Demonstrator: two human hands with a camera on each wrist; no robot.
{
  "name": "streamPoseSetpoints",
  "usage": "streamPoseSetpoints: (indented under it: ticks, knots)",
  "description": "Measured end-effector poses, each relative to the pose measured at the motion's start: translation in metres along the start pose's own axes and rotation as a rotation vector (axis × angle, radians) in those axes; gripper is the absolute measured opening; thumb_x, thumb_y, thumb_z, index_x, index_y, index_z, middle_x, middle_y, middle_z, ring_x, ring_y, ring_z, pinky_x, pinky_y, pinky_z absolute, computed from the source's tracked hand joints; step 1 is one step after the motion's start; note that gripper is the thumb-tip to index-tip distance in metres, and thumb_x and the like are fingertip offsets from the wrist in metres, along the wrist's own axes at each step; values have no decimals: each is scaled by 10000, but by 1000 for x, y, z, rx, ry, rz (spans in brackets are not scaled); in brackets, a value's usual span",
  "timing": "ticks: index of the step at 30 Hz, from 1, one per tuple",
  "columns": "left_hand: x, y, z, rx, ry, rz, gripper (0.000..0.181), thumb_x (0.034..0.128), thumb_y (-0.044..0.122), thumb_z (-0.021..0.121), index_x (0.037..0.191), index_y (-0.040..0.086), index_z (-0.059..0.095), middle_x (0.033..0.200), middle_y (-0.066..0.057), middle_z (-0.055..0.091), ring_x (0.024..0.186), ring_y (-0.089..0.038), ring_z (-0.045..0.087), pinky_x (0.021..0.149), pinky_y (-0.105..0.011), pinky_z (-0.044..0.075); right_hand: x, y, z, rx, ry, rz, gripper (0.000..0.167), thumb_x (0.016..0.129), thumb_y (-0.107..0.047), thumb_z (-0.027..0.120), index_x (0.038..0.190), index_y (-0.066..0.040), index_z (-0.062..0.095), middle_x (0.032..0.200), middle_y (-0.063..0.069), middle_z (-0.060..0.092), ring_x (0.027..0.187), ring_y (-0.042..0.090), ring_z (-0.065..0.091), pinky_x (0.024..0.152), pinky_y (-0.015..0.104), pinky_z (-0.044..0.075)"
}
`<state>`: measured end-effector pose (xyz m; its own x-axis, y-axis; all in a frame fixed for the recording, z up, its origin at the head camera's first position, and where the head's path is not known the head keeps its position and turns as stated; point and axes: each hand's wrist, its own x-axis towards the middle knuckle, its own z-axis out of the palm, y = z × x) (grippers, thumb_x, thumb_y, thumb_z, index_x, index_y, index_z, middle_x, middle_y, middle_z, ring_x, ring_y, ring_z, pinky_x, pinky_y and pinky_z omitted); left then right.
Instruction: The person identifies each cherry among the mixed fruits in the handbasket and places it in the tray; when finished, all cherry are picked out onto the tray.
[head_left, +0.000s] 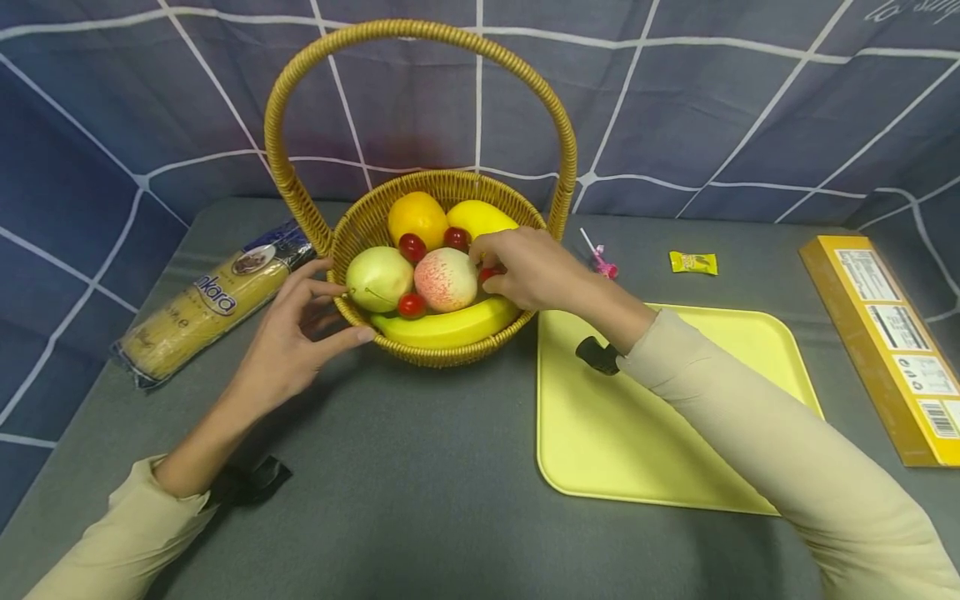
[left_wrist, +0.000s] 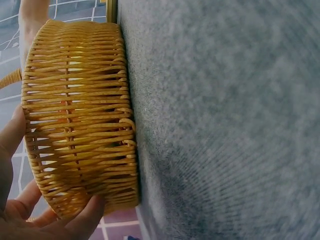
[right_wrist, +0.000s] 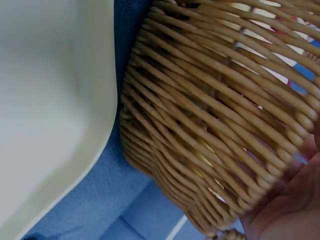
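Note:
A wicker basket (head_left: 442, 357) with a tall handle holds an orange (head_left: 417, 220), a green fruit (head_left: 379, 279), a peach (head_left: 446, 280), yellow bananas (head_left: 450, 327) and several red cherries (head_left: 412, 305). My left hand (head_left: 285, 346) grips the basket's left side, thumb at the front rim; in the left wrist view its fingers lie against the woven wall (left_wrist: 80, 120). Inside the basket's right part, my right hand (head_left: 536, 271) pinches a red cherry (head_left: 491, 273) beside the peach. In the right wrist view, the hand (right_wrist: 290, 210) is partly hidden behind the basket wall (right_wrist: 215, 110).
A pasta packet (head_left: 217, 304) lies left of the basket. To the right are a yellow tray (head_left: 660, 442) under my right forearm, a pink lollipop (head_left: 603, 265), a small yellow-green wrapped packet (head_left: 693, 263) and a long yellow box (head_left: 885, 350). A grid-patterned cloth hangs behind.

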<state>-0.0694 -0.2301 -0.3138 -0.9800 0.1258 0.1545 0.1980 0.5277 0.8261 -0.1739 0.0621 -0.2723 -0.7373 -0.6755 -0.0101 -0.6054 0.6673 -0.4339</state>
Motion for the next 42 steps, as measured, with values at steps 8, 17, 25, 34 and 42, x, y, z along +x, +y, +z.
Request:
streamPoseSetpoints:
  ticks: [8, 17, 25, 34, 42]
  knots:
    - [0, 1, 0, -15, -9, 15, 481, 821, 55, 810, 1205, -55, 541, 1564, -84, 264, 1297, -370, 439, 1040, -509, 451, -23, 0, -6, 82, 98, -127, 147, 899, -135, 734, 1043, -107, 717, 928, -33, 682, 822, 175, 569, 746, 322, 461]
    - [1, -1, 0, -23, -13, 21, 499, 811, 32, 813, 1209, -73, 531, 1570, -102, 249, 1301, -409, 432, 1035, -540, 443, -52, -4, -5, 190, 307, -211, 221, 922, -154, 720, 1129, -78, 706, 1038, 11, 670, 915, 152, 595, 795, 353, 509]
    - [1, -1, 1, -27, -10, 20, 492, 816, 43, 811, 1210, -62, 536, 1566, -89, 259, 1282, -389, 456, 1033, -493, 459, -79, -7, -10, 215, 349, -169, 192, 918, -99, 706, 1109, -111, 713, 1068, -29, 639, 940, 110, 590, 633, 289, 549]
    - [1, -1, 1, -25, -14, 25, 494, 815, 34, 810, 1214, -64, 536, 1566, -95, 258, 1275, -405, 460, 1026, -496, 466, -126, 12, -12, 210, 338, -118, 321, 892, -23, 707, 1194, -129, 677, 1048, -78, 653, 935, 80, 593, 574, 253, 580]
    - [0, -1, 0, -26, -12, 23, 501, 817, 33, 808, 1222, -70, 532, 1566, -96, 255, 1280, -410, 458, 1023, -476, 474, -169, 46, -16, 185, 286, 36, 334, 862, -29, 754, 1177, -106, 673, 1024, -65, 676, 881, 83, 638, 566, 207, 569]
